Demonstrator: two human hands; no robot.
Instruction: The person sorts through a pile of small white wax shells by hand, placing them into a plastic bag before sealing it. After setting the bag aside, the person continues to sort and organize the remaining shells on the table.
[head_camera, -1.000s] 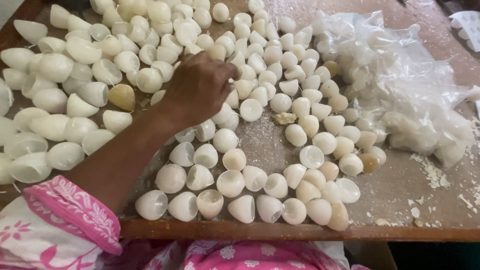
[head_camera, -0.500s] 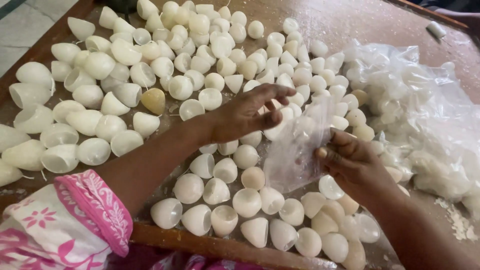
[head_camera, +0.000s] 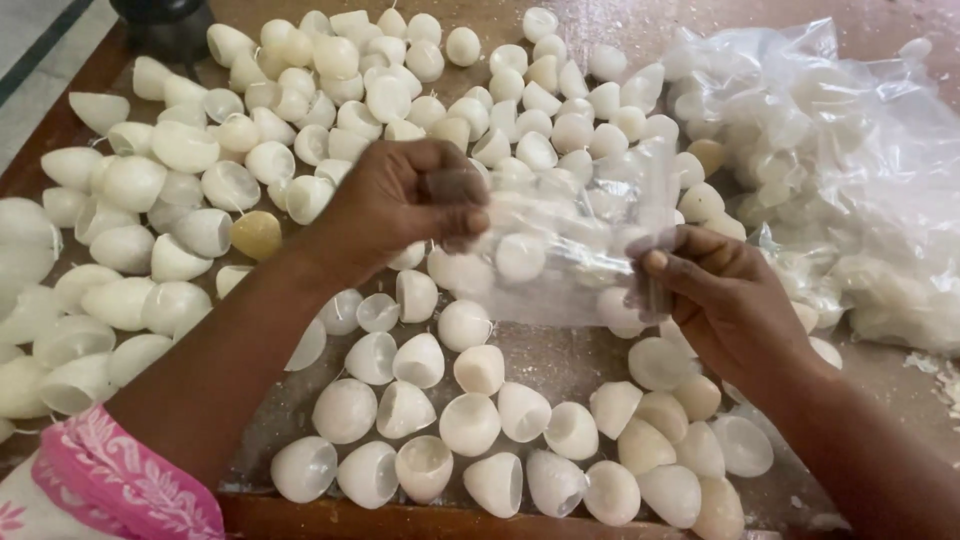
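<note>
Both hands hold 1 small clear plastic bag (head_camera: 565, 250) above the table (head_camera: 560, 352). The left hand (head_camera: 400, 205) pinches the bag's left edge, its fingers (head_camera: 455, 222) closed tight on the film. The right hand (head_camera: 725, 295) grips the right edge, with the thumb pressed against the film and the other fingers curled behind it. The bag is stretched flat between the 2 sets of fingers, and nothing seems to sit inside it; the pale shapes seen through it look like pieces lying on the table underneath.

Judging by this, the bagging has barely begun: the bag is in hand, its mouth does not yet look spread open, and it holds no shell so far. Nearly all the work remains. The white dome-shaped shells (head_camera: 470, 420) cover the table below and beyond the fingers, dozens of them, loose and unsorted, with 1 yellowish shell (head_camera: 257, 233) left of the left fingers. Beyond the right fingers lies a heap of crumpled clear plastic bags (head_camera: 850, 160), and whether any is already filled cannot be told.
</note>
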